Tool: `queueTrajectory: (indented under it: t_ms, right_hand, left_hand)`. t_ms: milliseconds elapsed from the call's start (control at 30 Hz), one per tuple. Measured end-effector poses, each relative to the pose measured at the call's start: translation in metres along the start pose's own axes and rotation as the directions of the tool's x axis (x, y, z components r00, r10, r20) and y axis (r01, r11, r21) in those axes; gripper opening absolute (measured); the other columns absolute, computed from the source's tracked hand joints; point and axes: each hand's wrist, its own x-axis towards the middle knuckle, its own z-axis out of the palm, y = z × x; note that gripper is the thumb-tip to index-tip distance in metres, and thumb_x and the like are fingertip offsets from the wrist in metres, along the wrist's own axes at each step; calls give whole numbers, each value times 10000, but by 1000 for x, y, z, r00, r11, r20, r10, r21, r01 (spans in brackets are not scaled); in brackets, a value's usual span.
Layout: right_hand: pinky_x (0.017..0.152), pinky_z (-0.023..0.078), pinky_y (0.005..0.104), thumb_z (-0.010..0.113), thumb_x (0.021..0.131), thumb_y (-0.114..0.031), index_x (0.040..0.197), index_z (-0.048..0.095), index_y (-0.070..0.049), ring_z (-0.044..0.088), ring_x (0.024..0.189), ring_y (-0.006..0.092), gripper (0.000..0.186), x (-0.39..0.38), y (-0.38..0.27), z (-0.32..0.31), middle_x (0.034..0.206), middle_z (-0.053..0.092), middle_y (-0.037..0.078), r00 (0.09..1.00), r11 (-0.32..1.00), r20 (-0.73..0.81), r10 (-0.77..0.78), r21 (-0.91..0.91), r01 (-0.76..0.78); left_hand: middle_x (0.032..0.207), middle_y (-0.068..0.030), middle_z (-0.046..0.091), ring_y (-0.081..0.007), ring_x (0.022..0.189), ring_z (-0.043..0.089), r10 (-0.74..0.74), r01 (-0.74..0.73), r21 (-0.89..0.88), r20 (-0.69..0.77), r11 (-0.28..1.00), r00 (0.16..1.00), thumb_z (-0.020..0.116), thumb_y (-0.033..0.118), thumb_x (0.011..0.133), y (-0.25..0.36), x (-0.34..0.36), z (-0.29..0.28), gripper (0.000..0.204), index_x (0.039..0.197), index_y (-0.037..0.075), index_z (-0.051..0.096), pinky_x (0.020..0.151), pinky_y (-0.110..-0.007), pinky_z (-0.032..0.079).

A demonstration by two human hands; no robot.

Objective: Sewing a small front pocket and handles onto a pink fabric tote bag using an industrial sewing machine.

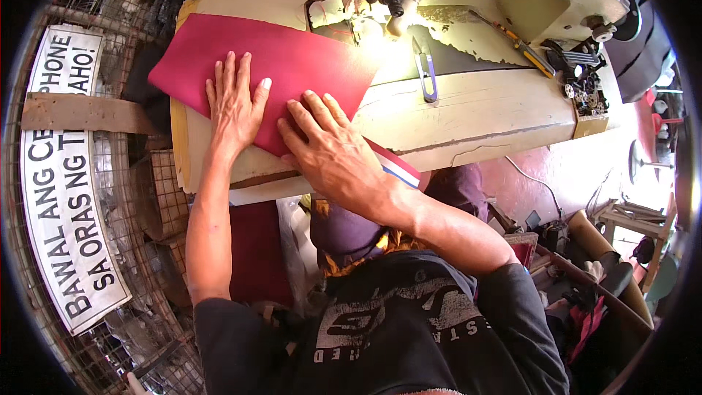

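A magenta piece of fabric (196,51) lies across the left part of the worn sewing table (468,121), with a striped white, red and blue band (397,170) showing at its lower right. My left hand (235,102) rests flat on the fabric, fingers apart. My right hand (325,143) lies on it to the right, fingers spread, near the band. Above sits a lit sewing machine (512,0). Purple-handled thread snips (427,73) and a yellow-and-black screwdriver (534,55) lie right of the fabric.
A box of metal machine parts (585,102) sits at the table's right end. A wire grid with a white sign (66,175) stands at my left. Below are dark red material (259,249), a cord on the pink floor (541,168) and rolls (607,256) among clutter.
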Motion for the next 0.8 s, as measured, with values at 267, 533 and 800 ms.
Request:
queueTrajectory:
  t_ms: [267,533,800]
  right_hand:
    - [1217,276,544,623,942,-461,1442,550,-74,391,1441,415,637,-1,8,8,1506,490,195,999,998,-52,-17,64,20]
    - [1247,219,589,634,910,-466,1487,510,-103,353,1499,271,693,-6,12,-11,1520,521,43,962,970,136,-238,-6,241]
    - [1216,325,469,634,930,-400,1365,569,32,432,1423,305,616,-16,0,-31,1397,567,163,929,947,222,-298,-58,317]
  left_hand:
    - [1635,-204,313,-429,1520,248,38,-39,-12,-26,999,999,476,478,1044,-8,17,5,638,1560,115,385,1224,-605,174]
    - [1608,-191,376,-394,1513,291,18,-22,-36,-101,999,995,493,492,1037,-7,18,10,617,1522,113,458,1236,-578,187]
    - [1459,-188,499,-373,1371,447,34,10,152,-287,988,957,576,342,1010,8,11,-3,466,1398,84,569,1124,-561,344]
